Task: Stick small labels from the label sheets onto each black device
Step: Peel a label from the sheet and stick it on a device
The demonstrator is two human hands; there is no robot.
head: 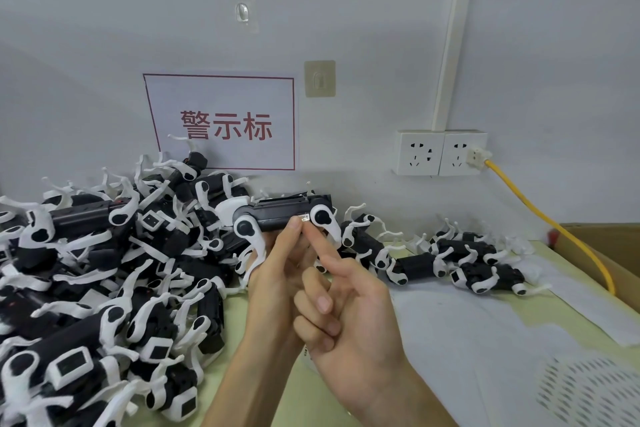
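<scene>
— Where is the black device [277, 215] just now?

— Raised to the middle of the frame, lying lengthwise above the table. The left hand [273, 274] holds it from below, one fingertip on its front edge and the rest hidden behind, likely to keep the flat side facing the person.

— And the label [305, 218]?

— On that side, beside the right-hand white clip. The right hand [349, 308] has its index finger straight, with the tip at the label (the other fingers are folded in, holding nothing). I judge it is pressing the label flat.

— The others?

— A big pile [104, 270] at left, probably waiting, and a smaller row [467, 260] at right. A label sheet [588, 388] lies lower right, near the hands.
</scene>
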